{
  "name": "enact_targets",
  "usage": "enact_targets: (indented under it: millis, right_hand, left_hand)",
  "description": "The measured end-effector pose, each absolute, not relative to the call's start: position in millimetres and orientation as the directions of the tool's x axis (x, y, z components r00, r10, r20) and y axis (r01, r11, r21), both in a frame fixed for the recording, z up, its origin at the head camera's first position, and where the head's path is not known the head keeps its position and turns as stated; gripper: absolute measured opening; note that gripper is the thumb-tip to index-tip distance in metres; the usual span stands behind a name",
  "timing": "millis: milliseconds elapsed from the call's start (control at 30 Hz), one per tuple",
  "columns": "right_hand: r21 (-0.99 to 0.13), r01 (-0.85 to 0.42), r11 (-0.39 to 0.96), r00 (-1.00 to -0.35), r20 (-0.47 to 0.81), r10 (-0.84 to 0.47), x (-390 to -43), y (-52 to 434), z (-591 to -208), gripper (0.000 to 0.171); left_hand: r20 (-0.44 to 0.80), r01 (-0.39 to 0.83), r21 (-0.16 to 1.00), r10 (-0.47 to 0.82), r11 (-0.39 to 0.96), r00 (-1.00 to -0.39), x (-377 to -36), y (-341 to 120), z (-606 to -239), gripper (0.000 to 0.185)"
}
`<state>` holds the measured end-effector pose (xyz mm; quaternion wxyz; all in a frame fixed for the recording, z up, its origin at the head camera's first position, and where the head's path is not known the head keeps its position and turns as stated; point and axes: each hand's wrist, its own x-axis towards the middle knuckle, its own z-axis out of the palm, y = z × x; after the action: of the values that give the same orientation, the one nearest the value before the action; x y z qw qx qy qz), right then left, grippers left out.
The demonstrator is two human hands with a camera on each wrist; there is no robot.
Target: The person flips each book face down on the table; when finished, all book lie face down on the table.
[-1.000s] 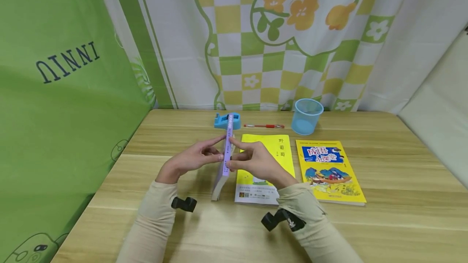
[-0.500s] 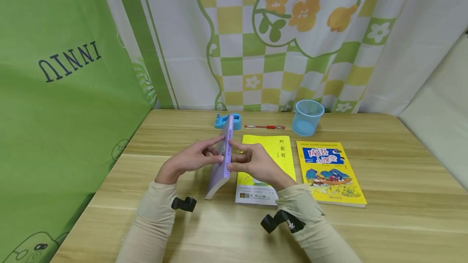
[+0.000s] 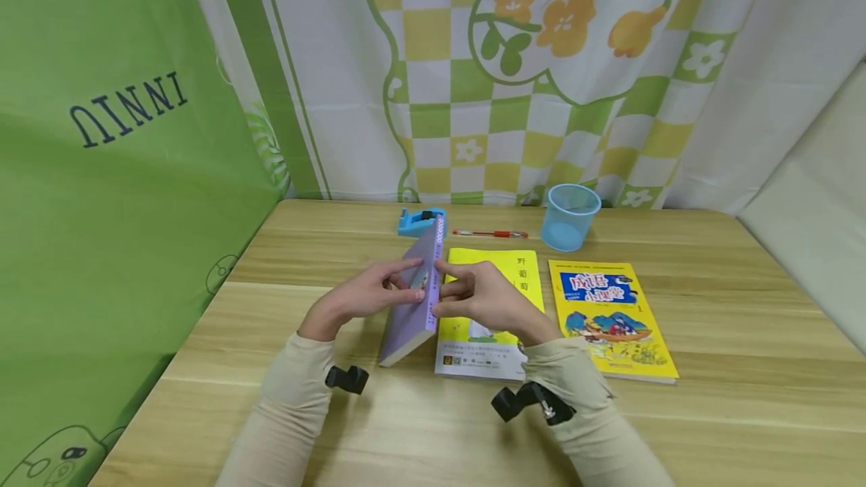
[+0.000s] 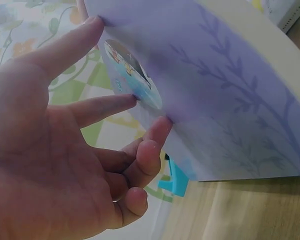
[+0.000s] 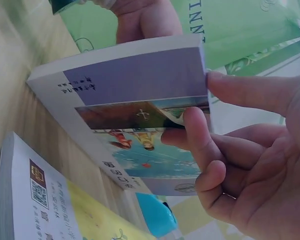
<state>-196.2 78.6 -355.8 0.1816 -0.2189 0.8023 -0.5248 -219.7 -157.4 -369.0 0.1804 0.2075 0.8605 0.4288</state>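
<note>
Both hands are steadying a purple book that is standing on its long edge on the table, leaning toward the person's left. The left hand is bracing the book's left cover with extended fingertips, thumb up at the top edge; nothing is curled round it. The right hand is meeting it from the opposite side, thumb on the top edge and index fingertip pressing the illustrated cover, the remaining fingers loosely bent. The book is thus being pressed between two nearly flat hands rather than truly gripped.

Directly under the right hand, a yellow book is lying flat, its near corner touching or very nearly touching the purple book's lower edge; the head view is too coarse to say which. Right of the grip, a second yellow picture book is lying apart. Beyond the grip, a blue tape dispenser, a red pen and a blue cup are standing along the far side.

Risk, as judged: with only fingertip pressure, the lean could be letting the bottom edge skid on the smooth wood, dropping the book flat, or tipping it onto the yellow book.
</note>
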Motion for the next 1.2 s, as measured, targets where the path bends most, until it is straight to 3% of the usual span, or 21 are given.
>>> enact_targets:
  millis: [533,833,1200]
  right_hand:
    - [-0.867,-0.197,0.457,-0.85,-0.081,-0.52,-204.5,84.4,-362.9,0.08]
    - [-0.849,-0.15,0.506,-0.877,-0.122,-0.465,-208.9,83.4,-370.7,0.079]
    - [-0.808,-0.16,0.568,-0.896,-0.123,-0.428,-209.9,77.0,-377.5,0.081]
  left_hand:
    - [-0.195,0.136,0.729,0.394,0.671,-0.898,-221.3,-157.1,-383.5,0.068]
    - [-0.237,0.116,0.546,0.285,0.83,-0.929,-223.4,-155.4,-386.6,0.075]
    - [-0.265,0.064,0.487,0.217,0.871,-0.94,-222.1,-155.6,-386.1,0.076]
